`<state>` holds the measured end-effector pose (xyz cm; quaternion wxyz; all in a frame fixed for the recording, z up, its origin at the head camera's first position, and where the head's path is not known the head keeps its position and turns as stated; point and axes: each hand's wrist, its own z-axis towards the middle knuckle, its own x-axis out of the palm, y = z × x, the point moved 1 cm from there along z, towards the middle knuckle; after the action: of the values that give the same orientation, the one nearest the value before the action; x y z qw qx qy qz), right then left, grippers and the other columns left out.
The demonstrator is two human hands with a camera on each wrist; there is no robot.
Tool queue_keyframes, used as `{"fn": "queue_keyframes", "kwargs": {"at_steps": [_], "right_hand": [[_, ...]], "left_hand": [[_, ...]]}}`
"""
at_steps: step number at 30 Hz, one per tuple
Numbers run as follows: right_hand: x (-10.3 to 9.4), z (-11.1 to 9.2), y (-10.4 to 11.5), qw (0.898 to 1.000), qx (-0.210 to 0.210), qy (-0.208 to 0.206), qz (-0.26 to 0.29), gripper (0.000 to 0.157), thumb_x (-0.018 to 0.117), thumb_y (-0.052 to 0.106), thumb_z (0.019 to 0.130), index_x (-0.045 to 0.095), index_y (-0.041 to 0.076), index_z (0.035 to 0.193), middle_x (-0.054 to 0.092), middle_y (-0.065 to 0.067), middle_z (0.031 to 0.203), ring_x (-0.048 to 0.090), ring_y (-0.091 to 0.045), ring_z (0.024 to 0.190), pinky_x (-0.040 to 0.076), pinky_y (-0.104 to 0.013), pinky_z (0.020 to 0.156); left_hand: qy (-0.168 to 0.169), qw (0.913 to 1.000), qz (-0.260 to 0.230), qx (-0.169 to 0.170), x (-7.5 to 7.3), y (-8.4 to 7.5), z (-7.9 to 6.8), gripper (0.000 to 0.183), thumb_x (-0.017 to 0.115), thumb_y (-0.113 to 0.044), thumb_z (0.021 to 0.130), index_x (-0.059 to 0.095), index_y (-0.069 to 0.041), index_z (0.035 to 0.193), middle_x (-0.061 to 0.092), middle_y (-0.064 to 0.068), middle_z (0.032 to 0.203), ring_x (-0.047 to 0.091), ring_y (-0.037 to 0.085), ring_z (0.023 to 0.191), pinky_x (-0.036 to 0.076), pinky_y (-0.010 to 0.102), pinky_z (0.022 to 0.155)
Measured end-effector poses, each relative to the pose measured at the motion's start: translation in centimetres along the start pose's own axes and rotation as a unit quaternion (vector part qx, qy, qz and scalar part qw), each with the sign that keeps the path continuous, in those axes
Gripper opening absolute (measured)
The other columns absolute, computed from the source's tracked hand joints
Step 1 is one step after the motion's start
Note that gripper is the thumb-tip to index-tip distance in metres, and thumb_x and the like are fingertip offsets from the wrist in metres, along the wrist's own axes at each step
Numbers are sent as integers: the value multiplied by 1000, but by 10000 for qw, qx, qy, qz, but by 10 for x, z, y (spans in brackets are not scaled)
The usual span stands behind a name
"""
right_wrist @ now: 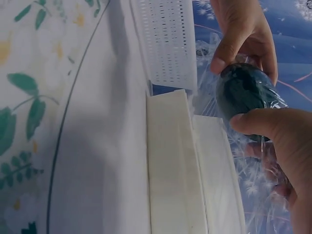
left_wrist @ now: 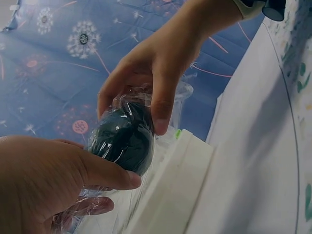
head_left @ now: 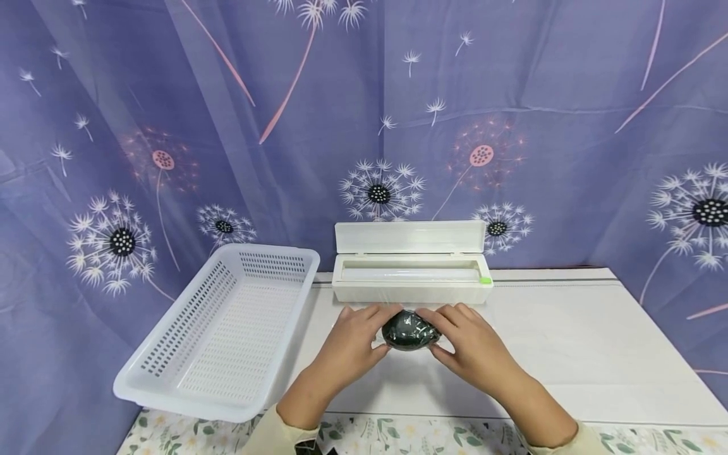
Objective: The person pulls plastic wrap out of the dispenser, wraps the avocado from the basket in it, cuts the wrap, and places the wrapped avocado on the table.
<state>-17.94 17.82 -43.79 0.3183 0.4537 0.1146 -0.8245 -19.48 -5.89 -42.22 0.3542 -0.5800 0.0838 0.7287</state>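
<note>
Both my hands hold a dark green, glossy oval thing (head_left: 411, 330) wrapped in clear cling film, in front of my body over the white table top. My left hand (head_left: 354, 336) grips its left end, thumb below and fingers at the top. Its right end is pinched the same way by my right hand (head_left: 467, 338). In the left wrist view, crinkled cling film (left_wrist: 90, 207) trails over the left fingers. Film also spreads around the right fingers in the right wrist view. Just behind stands a white cling film box (head_left: 412, 292), lid raised, with a roll (head_left: 411, 274) inside.
On the left lies a white perforated plastic basket (head_left: 227, 354) with nothing in it. A green slider (head_left: 485, 280) sits at the box's right end. A purple dandelion-print curtain (head_left: 318, 164) hangs behind the white table (head_left: 569, 341), and floral cloth (head_left: 409, 436) lines the front.
</note>
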Motion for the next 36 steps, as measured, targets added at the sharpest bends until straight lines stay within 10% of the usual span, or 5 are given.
{"fn": "queue_keyframes", "kwargs": {"at_steps": [14,23,29,36], "right_hand": [[18,-12,-3,9988,20,314,-363,68,89,37,74,62,25,136,60,9,92,56,-8,82,52,-32,73],[27,-15,-2,9995,120,270,-135,86,89,44,71,54,17,144,62,-6,120,63,-25,107,54,-45,90],[34,-11,5,9995,-280,151,44,93,91,41,69,49,15,147,56,-13,138,57,-33,123,49,-51,103],[40,-4,8,9989,-314,353,64,82,91,34,72,54,15,142,60,-5,125,61,-24,115,54,-44,99]], "left_hand": [[449,9981,-394,-125,19,14,-6,71,84,-23,81,54,-29,145,69,-8,128,68,10,110,43,32,88],[636,9916,-1083,-305,32,28,-1,70,84,-15,78,58,-26,142,68,-7,134,52,-3,66,50,34,87],[923,9851,-1440,-193,37,37,6,73,84,-12,77,57,-33,142,69,-7,130,51,-2,61,48,18,64],[1100,9811,-1584,-136,38,39,10,70,81,-11,80,58,-31,142,67,-6,134,57,1,73,52,23,78]]}}
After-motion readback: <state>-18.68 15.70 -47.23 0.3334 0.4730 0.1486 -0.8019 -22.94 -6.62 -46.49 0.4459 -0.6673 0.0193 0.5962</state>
